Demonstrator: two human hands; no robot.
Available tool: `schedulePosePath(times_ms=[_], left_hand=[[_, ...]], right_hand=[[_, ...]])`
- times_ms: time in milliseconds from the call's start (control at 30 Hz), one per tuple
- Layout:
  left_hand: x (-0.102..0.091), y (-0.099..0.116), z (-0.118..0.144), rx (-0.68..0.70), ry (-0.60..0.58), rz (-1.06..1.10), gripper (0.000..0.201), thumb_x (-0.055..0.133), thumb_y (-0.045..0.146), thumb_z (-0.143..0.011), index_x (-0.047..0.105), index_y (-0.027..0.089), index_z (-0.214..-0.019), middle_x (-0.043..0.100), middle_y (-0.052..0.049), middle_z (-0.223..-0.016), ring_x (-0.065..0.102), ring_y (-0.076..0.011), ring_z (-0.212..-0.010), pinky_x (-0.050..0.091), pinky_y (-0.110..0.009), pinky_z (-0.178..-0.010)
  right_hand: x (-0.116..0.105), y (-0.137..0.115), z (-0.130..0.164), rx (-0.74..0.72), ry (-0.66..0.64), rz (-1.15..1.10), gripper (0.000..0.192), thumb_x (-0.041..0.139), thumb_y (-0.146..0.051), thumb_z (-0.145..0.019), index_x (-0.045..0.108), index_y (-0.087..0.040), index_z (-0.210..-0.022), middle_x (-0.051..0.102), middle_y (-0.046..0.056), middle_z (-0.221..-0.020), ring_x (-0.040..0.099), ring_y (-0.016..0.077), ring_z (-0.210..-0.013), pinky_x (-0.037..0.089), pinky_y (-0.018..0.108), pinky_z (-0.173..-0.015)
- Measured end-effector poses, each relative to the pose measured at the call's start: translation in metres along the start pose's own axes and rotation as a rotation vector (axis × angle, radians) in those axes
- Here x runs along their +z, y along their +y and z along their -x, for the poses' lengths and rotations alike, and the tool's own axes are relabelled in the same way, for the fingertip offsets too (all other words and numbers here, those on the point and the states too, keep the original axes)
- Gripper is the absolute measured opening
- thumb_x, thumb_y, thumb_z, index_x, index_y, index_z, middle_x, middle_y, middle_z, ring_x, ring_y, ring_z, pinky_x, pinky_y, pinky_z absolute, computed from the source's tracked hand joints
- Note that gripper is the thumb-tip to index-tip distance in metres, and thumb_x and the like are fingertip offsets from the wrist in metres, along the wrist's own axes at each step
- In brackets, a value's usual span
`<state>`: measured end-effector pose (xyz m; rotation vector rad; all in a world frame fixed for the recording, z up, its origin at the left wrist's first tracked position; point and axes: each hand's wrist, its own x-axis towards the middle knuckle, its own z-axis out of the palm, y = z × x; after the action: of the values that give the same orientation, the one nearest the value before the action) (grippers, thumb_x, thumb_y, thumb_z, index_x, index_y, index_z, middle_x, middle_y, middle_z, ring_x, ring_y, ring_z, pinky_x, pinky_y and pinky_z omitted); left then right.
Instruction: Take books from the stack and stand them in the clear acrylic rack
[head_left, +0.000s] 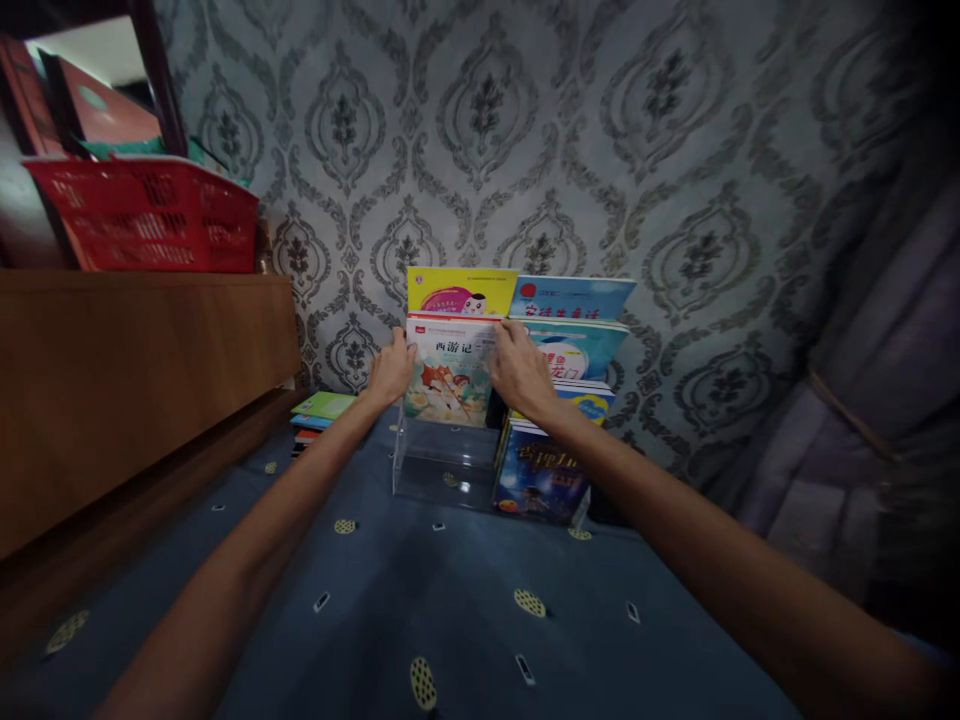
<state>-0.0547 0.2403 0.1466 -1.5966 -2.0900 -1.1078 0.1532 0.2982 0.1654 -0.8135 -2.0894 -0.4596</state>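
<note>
A pale picture book (448, 380) with a red figure on its cover stands upright in a clear tiered rack (442, 462). My left hand (391, 368) grips the book's left edge near the top, fingers curled behind it. At the upper right corner, my right hand (519, 368) is closed on the same book. Behind it rises a yellow book (457, 290). To the right, the tiers hold a light blue book (574, 298), a teal book (600, 345) and a dark blue book (540, 475) in front, partly covered by my right arm.
A stack of books (322, 405) lies on the blue patterned surface (360, 590) left of the rack. Farther left, a red basket (157, 215) sits on a wooden cabinet (142, 370). Patterned wallpaper (487, 130) is behind; a grey curtain (840, 400) hangs at right.
</note>
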Motion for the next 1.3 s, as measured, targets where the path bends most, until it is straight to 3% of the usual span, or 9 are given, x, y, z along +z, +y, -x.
schedulePosePath(times_ms=[133,300,467,600,767,867,1000,1167,1300], left_hand=[[-0.007,0.009,0.006,0.105,0.08,-0.011,0.057,0.043,0.027,-0.1,0.026,0.018,-0.154,0.054,-0.019,-0.141,0.061,-0.0333,-0.12,0.048,-0.039,-0.094],[-0.015,0.016,0.005,0.138,0.027,-0.142,0.056,0.039,0.027,-0.101,0.029,0.02,-0.155,0.056,-0.018,-0.133,0.062,-0.034,-0.114,0.05,-0.041,-0.091],[-0.019,0.014,0.003,0.147,-0.01,-0.186,0.058,0.036,0.025,-0.101,0.025,0.021,-0.158,0.059,-0.018,-0.129,0.061,-0.0338,-0.116,0.049,-0.042,-0.094],[-0.019,0.012,0.006,0.163,-0.004,-0.203,0.063,0.038,0.024,-0.099,0.019,0.019,-0.159,0.06,-0.019,-0.131,0.063,-0.0318,-0.115,0.05,-0.041,-0.095],[-0.012,0.001,0.02,0.14,0.024,-0.158,0.077,0.043,0.023,-0.096,0.001,0.017,-0.16,0.059,-0.019,-0.137,0.066,-0.0311,-0.112,0.051,-0.04,-0.094],[-0.001,-0.018,0.045,0.097,0.064,-0.059,0.076,0.045,0.025,-0.094,0.006,0.014,-0.159,0.061,-0.019,-0.136,0.067,-0.0308,-0.112,0.053,-0.04,-0.093],[0.016,-0.065,0.098,0.116,0.094,0.056,0.068,0.044,0.026,-0.093,0.017,0.013,-0.155,0.064,-0.017,-0.129,0.07,-0.0272,-0.104,0.055,-0.039,-0.088],[0.04,-0.134,0.171,-0.098,-0.052,-0.11,0.059,0.043,0.028,-0.094,0.031,0.014,-0.15,0.065,-0.018,-0.127,0.067,-0.0312,-0.108,0.055,-0.044,-0.089],[0.049,-0.16,0.202,-0.119,-0.272,-0.286,0.037,0.045,0.021,-0.092,0.06,0.02,-0.126,0.066,-0.016,-0.121,0.062,-0.0284,-0.114,0.05,-0.04,-0.1]], right_hand=[[-0.004,-0.001,0.0,0.042,-0.045,0.018,0.045,0.043,-0.011,-0.087,0.052,-0.01,-0.131,0.053,0.024,-0.138,0.055,0.0384,-0.119,0.053,0.051,-0.09],[-0.01,-0.002,0.002,0.041,-0.059,-0.002,0.049,0.043,-0.013,-0.087,0.051,-0.01,-0.136,0.052,0.023,-0.142,0.058,0.0377,-0.118,0.054,0.052,-0.09],[-0.021,-0.021,0.017,0.104,-0.079,-0.02,0.056,0.045,-0.011,-0.087,0.045,-0.01,-0.143,0.038,0.023,-0.156,0.053,0.0407,-0.127,0.054,0.056,-0.093],[-0.02,-0.047,0.053,0.018,-0.06,-0.119,0.054,0.047,-0.009,-0.088,0.047,-0.015,-0.142,0.034,0.021,-0.158,0.053,0.0355,-0.128,0.055,0.051,-0.096],[0.009,-0.076,0.132,-0.203,-0.209,-0.374,0.043,0.048,-0.006,-0.089,0.058,-0.016,-0.129,0.043,0.019,-0.151,0.052,0.0268,-0.131,0.053,0.043,-0.102],[0.031,-0.09,0.18,-0.202,-0.35,-0.455,0.036,0.052,-0.006,-0.089,0.062,-0.016,-0.122,0.049,0.017,-0.145,0.053,0.0256,-0.13,0.052,0.042,-0.103],[0.056,-0.102,0.229,-0.095,-0.48,-0.549,0.025,0.053,-0.011,-0.092,0.066,-0.016,-0.113,0.057,0.016,-0.134,0.059,0.0242,-0.122,0.052,0.04,-0.102],[0.075,-0.106,0.268,-0.018,-0.496,-0.6,0.025,0.056,-0.011,-0.091,0.068,-0.017,-0.112,0.061,0.015,-0.13,0.059,0.0252,-0.122,0.05,0.043,-0.105],[0.081,-0.103,0.281,-0.035,-0.448,-0.637,0.028,0.052,-0.014,-0.094,0.068,-0.019,-0.117,0.061,0.015,-0.131,0.058,0.0257,-0.123,0.049,0.046,-0.106]])
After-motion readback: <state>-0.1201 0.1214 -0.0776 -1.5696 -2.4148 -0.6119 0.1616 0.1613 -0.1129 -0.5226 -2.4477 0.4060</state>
